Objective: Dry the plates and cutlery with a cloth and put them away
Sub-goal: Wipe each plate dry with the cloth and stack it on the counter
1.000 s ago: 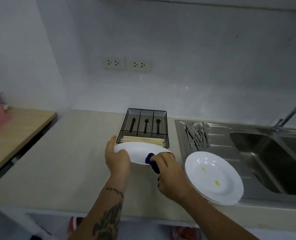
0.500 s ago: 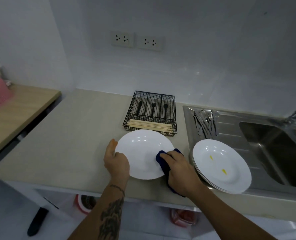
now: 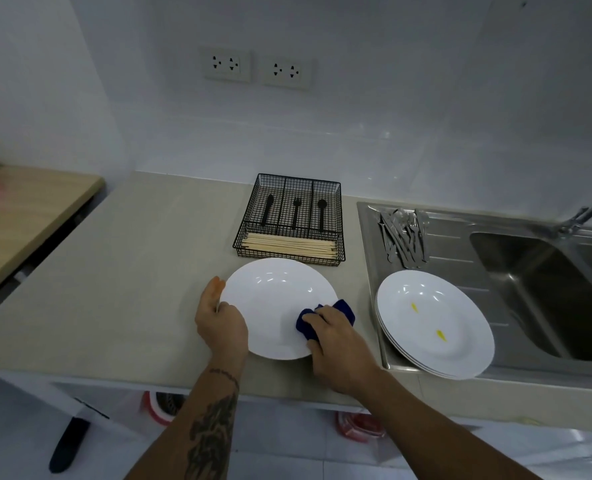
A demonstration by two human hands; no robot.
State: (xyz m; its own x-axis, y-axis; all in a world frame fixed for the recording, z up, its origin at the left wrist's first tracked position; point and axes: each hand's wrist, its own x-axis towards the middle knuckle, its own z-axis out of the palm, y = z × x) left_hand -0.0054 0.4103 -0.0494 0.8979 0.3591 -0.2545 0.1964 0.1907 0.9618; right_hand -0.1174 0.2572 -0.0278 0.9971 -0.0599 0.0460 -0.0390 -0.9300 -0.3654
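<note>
head view looks down on my hands at the near edge of the counter [image 3: 131, 271]. my right hand [image 3: 339, 344] covers most of the dark blue cloth [image 3: 325, 318]; only a crumpled fold shows past my knuckles, bunched in my curled fingers and pressed on the right side of the white plate [image 3: 273, 306]. my left hand [image 3: 220, 323] grips the plate's left rim, thumb over the edge, the fingers beneath hidden. whether the plate lies flat or is tipped up i cannot tell.

the plate is round, glossy and shallow. just beyond my hands stands a black wire cutlery tray [image 3: 289, 220] with pale wooden chopsticks [image 3: 291, 244] across its near compartment and three black utensils in the far ones. right of my right hand, a stack of white plates [image 3: 436, 323] sits on the steel drainboard [image 3: 460, 251], overhanging its front edge, the top one with two yellow marks. beyond it lies a heap of grey cutlery [image 3: 403, 237], pieces too tangled to count. the tap [image 3: 589, 209] is cut off at the frame's right.
</note>
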